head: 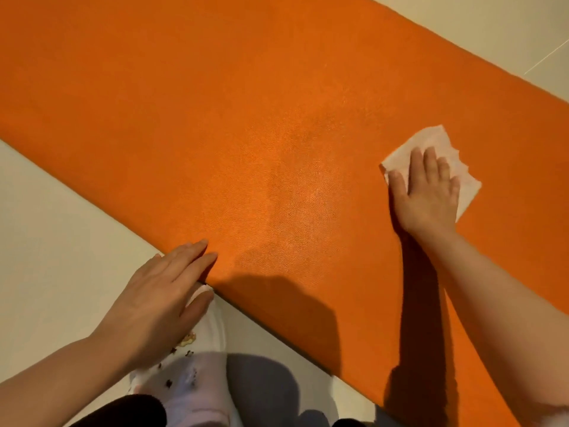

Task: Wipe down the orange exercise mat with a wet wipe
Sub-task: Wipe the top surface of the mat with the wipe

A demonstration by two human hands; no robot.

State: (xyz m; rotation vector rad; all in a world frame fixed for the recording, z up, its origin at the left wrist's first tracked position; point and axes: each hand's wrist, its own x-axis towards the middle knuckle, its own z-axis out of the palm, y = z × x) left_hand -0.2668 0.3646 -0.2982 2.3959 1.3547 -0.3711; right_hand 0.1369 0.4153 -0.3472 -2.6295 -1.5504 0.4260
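Left hand (pixel 154 295) flat, fingers straight, grasping nothing; fingertips rest on near edge of orange mat (pixel 246 118), palm over pale floor (pixel 46 226). Below it, patterned sock (pixel 191 383) on floor just off near edge. Mat runs diagonally across floor. Right hand (pixel 426 192) flat, fingers straight, pressing white wet wipe (pixel 437 149) onto mat toward its far edge, well apart from left hand.

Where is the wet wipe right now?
In the head view, the wet wipe lies flat on the orange mat at the right, pressed under the right hand.
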